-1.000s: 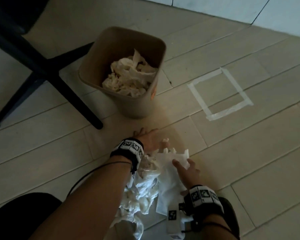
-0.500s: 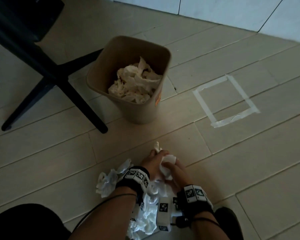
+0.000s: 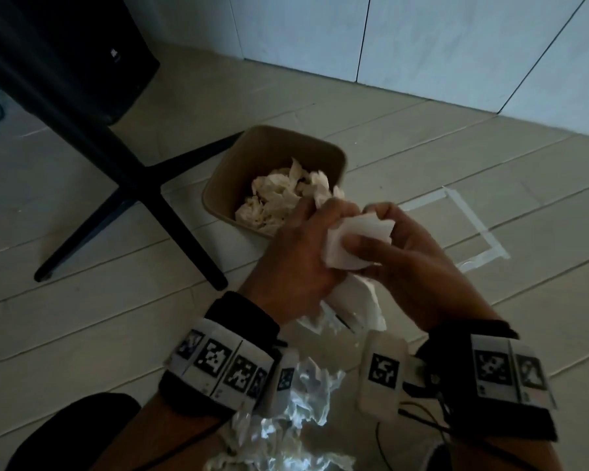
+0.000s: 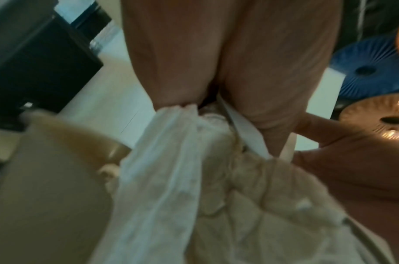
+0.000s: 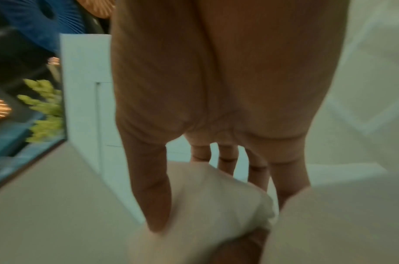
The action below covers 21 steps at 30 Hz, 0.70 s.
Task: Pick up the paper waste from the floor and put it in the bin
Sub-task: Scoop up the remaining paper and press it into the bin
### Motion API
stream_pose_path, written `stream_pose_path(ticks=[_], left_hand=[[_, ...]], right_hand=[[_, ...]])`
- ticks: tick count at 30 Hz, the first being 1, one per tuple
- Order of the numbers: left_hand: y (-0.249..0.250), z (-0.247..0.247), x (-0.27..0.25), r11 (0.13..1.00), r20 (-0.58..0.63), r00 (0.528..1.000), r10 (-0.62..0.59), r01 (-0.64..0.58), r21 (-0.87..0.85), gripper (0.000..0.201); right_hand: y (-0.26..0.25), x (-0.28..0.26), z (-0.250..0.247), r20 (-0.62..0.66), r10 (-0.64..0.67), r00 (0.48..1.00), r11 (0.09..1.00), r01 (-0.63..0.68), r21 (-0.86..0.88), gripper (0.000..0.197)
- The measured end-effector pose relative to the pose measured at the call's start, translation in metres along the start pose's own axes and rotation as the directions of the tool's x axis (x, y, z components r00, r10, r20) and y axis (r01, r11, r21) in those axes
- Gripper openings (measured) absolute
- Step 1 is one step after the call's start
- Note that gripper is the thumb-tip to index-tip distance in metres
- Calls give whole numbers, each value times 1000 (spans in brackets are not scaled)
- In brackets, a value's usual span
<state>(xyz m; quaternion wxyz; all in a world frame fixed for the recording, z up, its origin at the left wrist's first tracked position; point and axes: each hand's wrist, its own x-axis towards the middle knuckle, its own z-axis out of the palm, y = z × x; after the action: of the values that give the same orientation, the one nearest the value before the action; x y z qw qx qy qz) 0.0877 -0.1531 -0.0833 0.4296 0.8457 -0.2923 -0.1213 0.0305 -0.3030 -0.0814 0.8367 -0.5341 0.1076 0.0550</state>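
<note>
Black box: a dark box (image 3: 82, 59) stands on the floor at the far left, against the wall.
Chair base: black legs (image 3: 140, 185) spread over the pale floor tiles (image 3: 82, 317) left of the bin; one leg runs up to the bin's left side.
Bin: a tan bin (image 3: 262, 147) stands open on the floor, already holding a heap of crumpled paper (image 3: 279, 195) that reaches near its rim.
Left hand: the left hand (image 3: 300, 256) is curled round a wad of white paper (image 3: 357, 239), fingers closed on it, just in front of the bin's near rim. In the left wrist view the paper (image 4: 171, 160) hangs from the fist, with the bin's tan wall (image 4: 46, 187) below it.
Held paper: the wad sits between both hands, above the floor, and a loose tail (image 3: 354, 300) trails down under them.
Right hand: the right hand (image 3: 412, 256) grips the same wad from the other side, thumb pressed onto its top. In the blurred right wrist view the thumb (image 5: 148, 187) lies along pale paper (image 5: 205, 205).
Floor paper: more crumpled white paper (image 3: 286, 430) lies on the floor below the wrists, well short of the bin.
Tape square: a white tape outline (image 3: 470, 219) marks the floor to the right of the hands.
</note>
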Motion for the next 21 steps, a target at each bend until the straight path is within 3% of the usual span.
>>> stream_pose_path(ticks=[2, 5, 9, 11, 13, 16, 18, 21], left_hand=[[18, -32, 13, 997, -110, 991, 79, -77, 19, 53], [35, -78, 38, 974, -253, 951, 179, -136, 181, 52], [35, -116, 70, 924, -315, 915, 251, -131, 358, 56], [22, -114, 83, 914, -313, 920, 235, -100, 394, 55], [2, -98, 91, 921, -306, 936, 175, -46, 386, 55], [-33, -62, 96, 936, -232, 973, 8, 74, 345, 57], [-54, -42, 96, 887, -122, 983, -138, 177, 426, 64], [-75, -27, 95, 762, 43, 927, -373, 279, 584, 72]], right_hand=[[-31, 11, 23, 37, -117, 993, 993, 117, -12, 22], [-68, 41, 56, 74, -242, 967, 970, 242, 12, 20], [-88, 86, 80, 99, -250, 963, 964, 238, 119, 17], [-83, 103, 80, 80, -235, 969, 965, 223, 138, 27], [-72, 117, 74, 7, -217, 976, 976, 217, 8, 30], [-46, 137, 52, -140, -93, 986, 984, 70, -166, 23], [-29, 146, 36, -181, -80, 980, 834, -34, -550, 27], [-16, 148, 25, -97, -64, 993, 347, -69, -935, 35]])
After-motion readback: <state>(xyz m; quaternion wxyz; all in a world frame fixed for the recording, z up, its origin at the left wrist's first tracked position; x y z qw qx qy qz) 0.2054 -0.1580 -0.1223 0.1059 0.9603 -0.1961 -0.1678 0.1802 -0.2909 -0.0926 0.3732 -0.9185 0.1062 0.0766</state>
